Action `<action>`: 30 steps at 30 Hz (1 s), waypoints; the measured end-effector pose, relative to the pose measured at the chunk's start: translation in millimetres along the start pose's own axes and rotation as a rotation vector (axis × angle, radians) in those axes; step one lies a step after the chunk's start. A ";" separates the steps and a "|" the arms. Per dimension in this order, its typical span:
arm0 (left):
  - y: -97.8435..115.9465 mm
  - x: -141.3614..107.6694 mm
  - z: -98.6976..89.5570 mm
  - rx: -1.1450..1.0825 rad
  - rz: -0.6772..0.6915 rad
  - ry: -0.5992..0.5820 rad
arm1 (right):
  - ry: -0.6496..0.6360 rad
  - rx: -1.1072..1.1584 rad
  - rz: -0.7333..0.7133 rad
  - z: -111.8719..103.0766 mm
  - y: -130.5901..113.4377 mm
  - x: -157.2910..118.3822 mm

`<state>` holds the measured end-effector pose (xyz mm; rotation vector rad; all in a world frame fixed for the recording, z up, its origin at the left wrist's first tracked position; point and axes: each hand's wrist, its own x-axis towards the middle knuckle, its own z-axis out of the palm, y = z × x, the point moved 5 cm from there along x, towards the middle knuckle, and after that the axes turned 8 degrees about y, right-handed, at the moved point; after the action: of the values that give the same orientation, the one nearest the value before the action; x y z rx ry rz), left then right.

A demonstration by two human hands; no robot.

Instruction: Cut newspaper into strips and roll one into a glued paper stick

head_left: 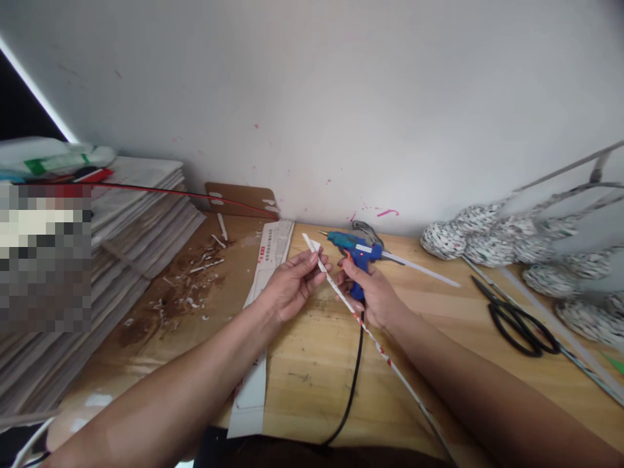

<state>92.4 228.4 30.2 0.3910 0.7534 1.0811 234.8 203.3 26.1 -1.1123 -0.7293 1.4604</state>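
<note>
My left hand (296,278) pinches the upper end of a long, thin rolled newspaper stick (348,305), whose loose flat tip sticks out past the fingers. From there the stick slants down to the right, under my right forearm. My right hand (363,286) is wrapped round the handle of a blue hot glue gun (358,250). Its nozzle points left, close to the stick's tip but apart from it. A clear glue stick (424,270) juts from the back of the gun, and a black cord (355,383) hangs down from the handle.
Newspaper strips (253,383) lie beside my left forearm. Paper scraps (195,299) litter the brown-stained left side of the wooden table (312,364). A tall newspaper stack (146,234) stands at left. Black scissors (519,322) and woven paper balls (492,237) are at right, by the wall.
</note>
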 end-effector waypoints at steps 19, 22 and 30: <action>7.9 11.7 -8.4 -0.015 0.090 0.051 | -0.002 -0.466 -0.388 -5.9 -15.8 -10.2; 8.2 11.8 -8.3 -0.008 0.085 0.067 | 0.032 -0.495 -0.438 -9.2 -16.5 -8.3; 9.5 9.2 -7.3 -0.007 0.080 0.067 | 0.254 -0.139 -0.524 -24.0 -41.7 5.7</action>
<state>83.5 240.3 27.8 0.3834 0.7991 1.1767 273.4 214.0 53.4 -1.0825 -0.8696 0.8218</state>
